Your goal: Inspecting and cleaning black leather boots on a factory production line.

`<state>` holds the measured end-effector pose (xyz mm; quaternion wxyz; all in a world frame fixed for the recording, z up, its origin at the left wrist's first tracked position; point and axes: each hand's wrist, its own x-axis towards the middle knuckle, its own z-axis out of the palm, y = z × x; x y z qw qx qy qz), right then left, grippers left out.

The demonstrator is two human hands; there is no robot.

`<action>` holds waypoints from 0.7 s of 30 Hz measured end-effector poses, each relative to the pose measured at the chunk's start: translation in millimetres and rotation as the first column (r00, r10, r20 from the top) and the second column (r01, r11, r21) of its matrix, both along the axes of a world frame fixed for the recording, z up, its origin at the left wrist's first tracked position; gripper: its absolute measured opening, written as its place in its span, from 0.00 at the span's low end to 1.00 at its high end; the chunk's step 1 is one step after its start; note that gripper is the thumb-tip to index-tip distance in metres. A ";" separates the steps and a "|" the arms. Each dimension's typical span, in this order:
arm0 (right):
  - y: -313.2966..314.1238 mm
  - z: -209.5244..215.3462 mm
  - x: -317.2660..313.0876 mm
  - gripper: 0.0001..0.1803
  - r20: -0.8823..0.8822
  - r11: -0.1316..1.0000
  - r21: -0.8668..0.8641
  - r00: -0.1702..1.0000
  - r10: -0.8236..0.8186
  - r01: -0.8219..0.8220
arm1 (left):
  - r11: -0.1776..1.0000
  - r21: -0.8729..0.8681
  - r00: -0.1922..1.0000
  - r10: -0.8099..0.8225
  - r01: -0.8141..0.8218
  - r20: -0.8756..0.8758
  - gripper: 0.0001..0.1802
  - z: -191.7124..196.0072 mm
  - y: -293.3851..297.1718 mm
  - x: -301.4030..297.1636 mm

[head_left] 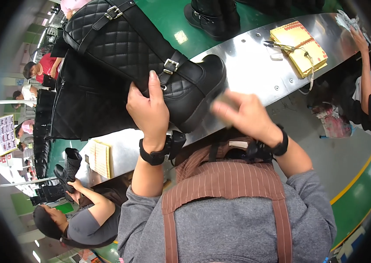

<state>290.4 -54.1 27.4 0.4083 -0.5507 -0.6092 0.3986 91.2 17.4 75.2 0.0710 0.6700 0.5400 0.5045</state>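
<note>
A tall black quilted boot point(120, 46) with buckled straps and silver buckles lies tilted over the metal bench, its toe toward the right. My left hand point(149, 109) grips it near the ankle, thumb up along the side and the other fingers mostly hidden behind it. Beneath and to the left spreads another black boot shaft point(87, 98). My right hand point(247, 116) is beside the sole near the toe, its fingers smeared by motion; whether they touch the sole or hold anything I cannot tell.
On the shiny metal bench point(255, 65) lie a yellow card stack point(299, 48) with a snipping tool point(279, 45) and another yellow stack point(100, 158). More black boots point(212, 19) stand beyond on green. A co-worker at left holds a boot point(68, 168); another's hand point(360, 40) wipes at far right.
</note>
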 end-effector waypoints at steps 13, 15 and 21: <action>21.0 4.4 -6.8 0.09 0.297 0.741 0.668 0.936 -0.188 -0.063 | 0.997 -0.081 1.000 -0.008 0.010 0.026 0.19 8.3 7.0 -7.8; 19.7 4.7 -8.6 0.11 0.190 0.682 0.732 0.963 -0.191 -0.009 | 0.995 -0.102 1.000 -0.003 0.005 0.018 0.19 9.3 6.3 -6.5; 17.6 10.8 -4.7 0.09 0.434 0.725 0.657 0.889 -0.143 -0.204 | 0.994 -0.113 1.000 0.002 -0.003 -0.007 0.19 12.4 3.9 -6.1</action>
